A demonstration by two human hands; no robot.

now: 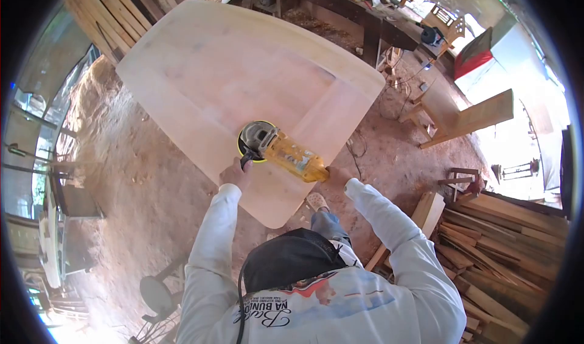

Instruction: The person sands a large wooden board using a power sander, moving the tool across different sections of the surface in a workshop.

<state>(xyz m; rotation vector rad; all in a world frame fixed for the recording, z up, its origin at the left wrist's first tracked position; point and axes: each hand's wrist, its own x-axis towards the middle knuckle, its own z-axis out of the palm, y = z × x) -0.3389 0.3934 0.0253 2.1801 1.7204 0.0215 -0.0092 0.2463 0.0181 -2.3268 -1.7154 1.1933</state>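
Note:
A yellow power sander (295, 157) with a round disc head rests on a large pale wooden panel (243, 70) with rounded corners. My left hand (235, 175) is closed around the black side handle beside the disc. At the tool's rear end, my right hand (336, 178) wraps round the body. The disc lies against the panel near its lower edge; its underside is hidden. Pale dust and slightly darker patches show on the panel's surface.
Stacked boards (109, 15) stand at the upper left, and a lumber pile (499, 253) lies at the lower right. A wooden chair (462, 119) is on the right. A workbench (365, 15) holds tools at the top. A cable (356, 155) trails on the dirt floor.

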